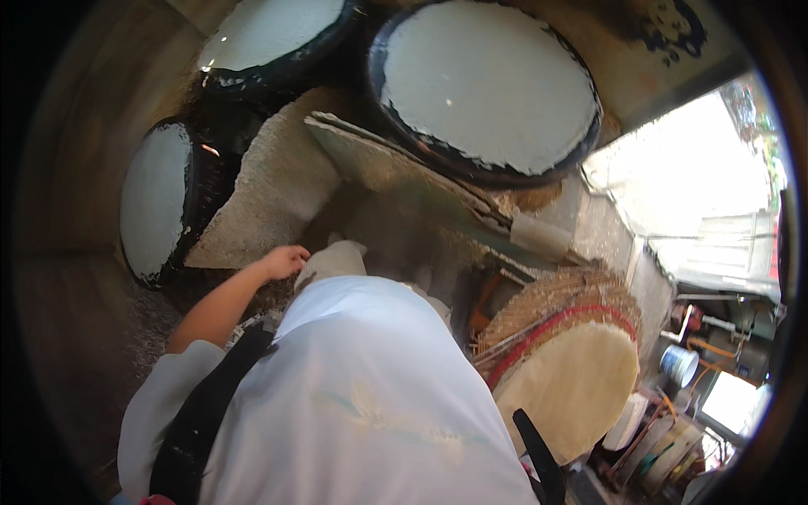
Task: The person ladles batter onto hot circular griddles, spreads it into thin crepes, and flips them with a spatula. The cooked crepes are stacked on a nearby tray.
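My left hand [287, 262] hangs at my left side, beside my light trouser leg [332, 260]. Its fingers are curled and partly turned away, so whether they hold anything is hidden. My right hand is out of view. Before me stands a large round dark-rimmed vessel [486, 88] with a smooth white surface. Two similar vessels, one at the upper left [278, 35] and one at the far left [154, 202], also show white surfaces. To my right, a round cream-coloured sheet or disc [571, 391] lies tilted in view, with a red band [543, 328] along its edge.
A rough concrete-like slab [271, 183] and a greenish board [404, 177] stand between me and the vessels. Woven slatted matting [568, 290] backs the cream disc. At right are a white bucket [679, 365], orange hoses and a bright opening [682, 177].
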### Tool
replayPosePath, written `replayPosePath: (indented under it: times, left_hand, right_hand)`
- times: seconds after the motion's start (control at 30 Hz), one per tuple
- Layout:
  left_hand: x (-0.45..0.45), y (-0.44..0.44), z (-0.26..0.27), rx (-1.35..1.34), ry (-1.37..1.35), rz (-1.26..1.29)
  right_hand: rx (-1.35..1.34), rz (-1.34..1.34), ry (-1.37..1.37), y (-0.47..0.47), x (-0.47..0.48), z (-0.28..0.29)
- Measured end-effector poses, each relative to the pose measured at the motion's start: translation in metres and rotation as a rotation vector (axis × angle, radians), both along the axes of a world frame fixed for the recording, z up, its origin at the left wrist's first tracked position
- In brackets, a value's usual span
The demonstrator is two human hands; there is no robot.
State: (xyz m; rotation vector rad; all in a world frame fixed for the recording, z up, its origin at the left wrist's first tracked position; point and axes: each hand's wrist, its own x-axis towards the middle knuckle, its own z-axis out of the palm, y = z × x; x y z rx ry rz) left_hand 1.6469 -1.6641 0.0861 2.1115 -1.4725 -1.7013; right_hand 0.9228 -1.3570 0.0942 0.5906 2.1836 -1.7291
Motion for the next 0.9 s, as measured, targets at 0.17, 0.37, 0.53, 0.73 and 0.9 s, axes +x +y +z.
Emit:
replayPosePath:
  times: [0.17,0.37,0.53,0.73,0.9]
  left_hand:
    - [0.040,0.032,-0.016,0.097,-0.112,-0.233]
    - [0.153,0.057,-0.011,-0.088,-0.159,0.124]
    - [0.233,0.078,0.012,-0.069,-0.222,0.386]
    - [0.279,0.053,0.028,-0.152,-0.211,0.420]
    - [0.280,-0.049,0.027,-0.367,-0.052,0.585]
  right_hand:
    - [-0.518,0.338,-0.145,-0.179,0.029,0.032]
    - [-0.358,1.455,-0.135,-0.489,0.240,0.062]
    - [-0.461,2.074,0.242,-0.583,0.531,0.065]
    - [-0.672,2.265,1.475,-0.680,0.743,0.038]
    - [-0.490,2.415,1.851,-0.710,0.867,0.023]
